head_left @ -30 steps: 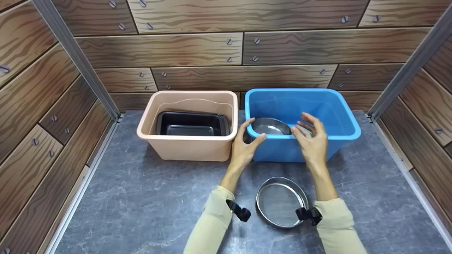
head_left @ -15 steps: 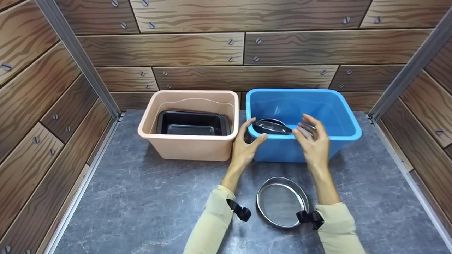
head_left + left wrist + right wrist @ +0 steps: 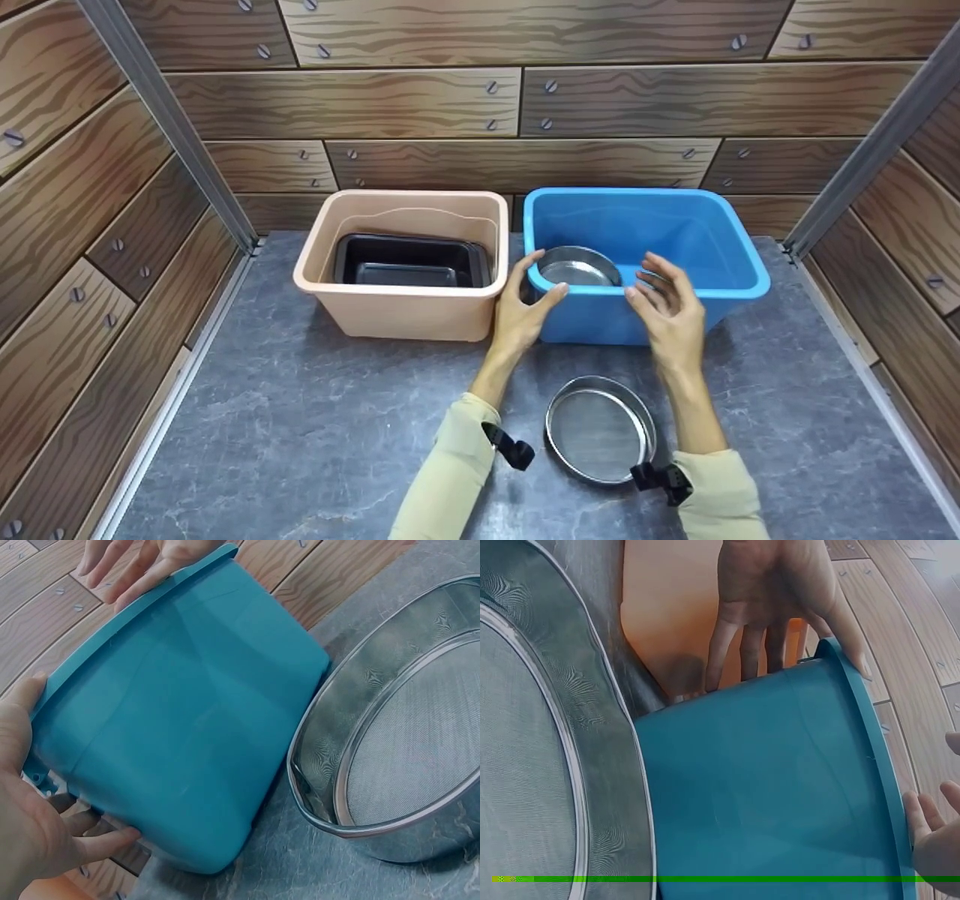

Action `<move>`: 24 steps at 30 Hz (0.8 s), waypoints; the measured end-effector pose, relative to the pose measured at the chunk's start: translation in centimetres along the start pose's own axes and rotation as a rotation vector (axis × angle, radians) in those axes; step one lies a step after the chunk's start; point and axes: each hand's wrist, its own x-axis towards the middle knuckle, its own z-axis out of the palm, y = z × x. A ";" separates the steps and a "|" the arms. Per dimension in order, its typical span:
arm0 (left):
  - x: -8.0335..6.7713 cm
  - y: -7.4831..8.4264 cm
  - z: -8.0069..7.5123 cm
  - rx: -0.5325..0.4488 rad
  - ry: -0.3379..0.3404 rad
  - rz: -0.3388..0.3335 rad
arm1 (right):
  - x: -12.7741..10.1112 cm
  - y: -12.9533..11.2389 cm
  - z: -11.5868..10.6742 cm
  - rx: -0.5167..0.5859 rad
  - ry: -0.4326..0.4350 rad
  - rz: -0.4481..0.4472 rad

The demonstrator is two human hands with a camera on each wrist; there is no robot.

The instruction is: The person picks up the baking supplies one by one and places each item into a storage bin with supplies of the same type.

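My left hand (image 3: 519,311) holds the front left corner of a blue plastic bin (image 3: 600,324), thumb over the rim and fingers down its outer side. That grip also shows in the left wrist view, left hand (image 3: 30,829) on the blue bin (image 3: 180,735). My right hand (image 3: 671,309) hovers at the bin's front rim with its fingers spread and relaxed, holding nothing. A round metal pan (image 3: 577,268) lies inside the bin by the left wall. A round steel mesh sieve (image 3: 600,431) sits on the table between my forearms, close to the bin's front.
A beige plastic bin (image 3: 405,319) stands just left of the blue one, with a black baking tray (image 3: 409,262) inside. Wood-pattern walls enclose the grey marbled table (image 3: 300,427) on three sides. Metal corner posts rise at the back corners.
The metal pan inside the blue bin has tipped and settled with its inside facing up. My right hand has drawn back slightly toward me. The left hand has stayed on the corner.
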 end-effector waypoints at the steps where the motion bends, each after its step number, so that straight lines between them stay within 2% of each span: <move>1: 0.0 0.0 0.0 0.000 0.000 0.004 | -0.1 0.0 -0.1 0.004 -0.002 -0.002; 19: 0.0 -0.1 0.0 -0.001 -0.003 -0.001 | -2.1 -0.8 -1.6 0.022 -0.027 -0.009; 24: 0.0 -0.2 -0.1 -0.017 -0.008 0.011 | -2.7 -0.8 -2.0 0.023 -0.012 0.019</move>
